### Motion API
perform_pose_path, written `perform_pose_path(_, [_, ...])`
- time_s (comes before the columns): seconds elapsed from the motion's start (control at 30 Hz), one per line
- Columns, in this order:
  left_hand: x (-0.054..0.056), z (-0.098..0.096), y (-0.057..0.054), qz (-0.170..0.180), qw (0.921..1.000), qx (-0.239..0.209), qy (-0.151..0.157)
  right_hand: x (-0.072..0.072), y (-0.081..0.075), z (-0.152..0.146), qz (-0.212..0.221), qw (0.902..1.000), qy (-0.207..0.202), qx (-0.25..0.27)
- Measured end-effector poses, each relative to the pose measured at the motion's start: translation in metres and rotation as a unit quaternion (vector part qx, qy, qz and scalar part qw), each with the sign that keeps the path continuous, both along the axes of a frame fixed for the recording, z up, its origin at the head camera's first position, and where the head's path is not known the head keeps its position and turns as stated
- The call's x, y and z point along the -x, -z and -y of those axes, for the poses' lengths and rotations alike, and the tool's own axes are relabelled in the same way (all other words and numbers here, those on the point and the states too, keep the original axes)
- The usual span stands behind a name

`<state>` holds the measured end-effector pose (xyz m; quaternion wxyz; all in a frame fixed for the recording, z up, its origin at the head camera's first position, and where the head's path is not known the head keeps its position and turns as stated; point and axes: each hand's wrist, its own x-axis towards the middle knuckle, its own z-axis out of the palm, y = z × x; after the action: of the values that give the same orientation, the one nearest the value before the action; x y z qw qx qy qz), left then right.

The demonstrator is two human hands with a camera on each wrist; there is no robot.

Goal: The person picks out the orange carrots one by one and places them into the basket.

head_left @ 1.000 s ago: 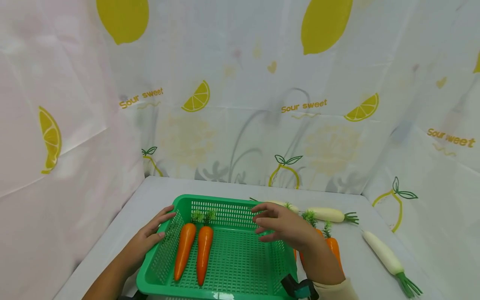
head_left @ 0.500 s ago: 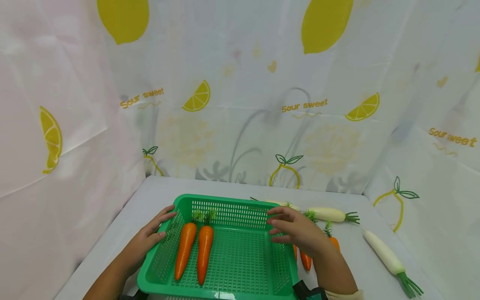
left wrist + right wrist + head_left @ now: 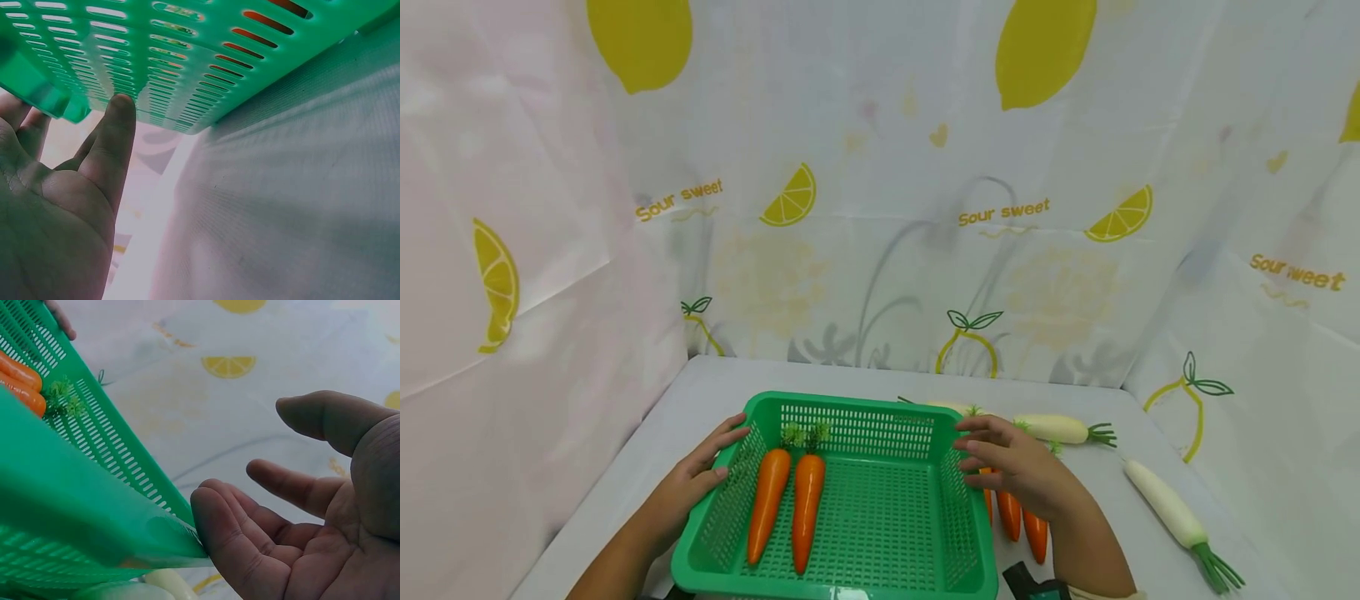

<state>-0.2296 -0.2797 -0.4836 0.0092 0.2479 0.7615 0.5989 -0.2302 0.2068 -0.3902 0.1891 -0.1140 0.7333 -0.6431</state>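
A green plastic basket (image 3: 880, 533) stands on the white table, with two carrots (image 3: 769, 508) lying side by side in its left part. My left hand (image 3: 688, 483) rests against the basket's left rim, fingers fairly straight. In the left wrist view, a fingertip of that hand (image 3: 62, 206) touches the perforated outer wall. At the right rim is my right hand (image 3: 1018, 467), holding nothing, with fingers spread and slightly bent. Its fingertips (image 3: 209, 519) appear to touch the rim's corner in the right wrist view.
Right of the basket lie several carrots (image 3: 1009, 512), partly covered by the right hand and forearm. White radishes with green stems lie behind them, one radish (image 3: 1052, 428) near the back and another radish (image 3: 1165, 504) farther right. Lemon-print cloth walls (image 3: 880, 250) surround the table.
My right hand has moved right, from above the basket's inside to its right rim, uncovering more carrot tips beside it. My left hand and the basket have stayed in place.
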Motion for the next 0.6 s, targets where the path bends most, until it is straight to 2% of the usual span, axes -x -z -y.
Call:
perform_pose_path(0.3, [0.000,0.000,-0.001,0.008,1.0000,-0.004,0.001,0.001,0.009,-0.016,-0.007,0.9996,0.026,0.009])
perform_pose_path(0.6, [-0.002,-0.001,-0.002,0.005,1.0000,0.001,-0.004,0.000,0.014,-0.031,-0.002,0.9985,0.055,-0.009])
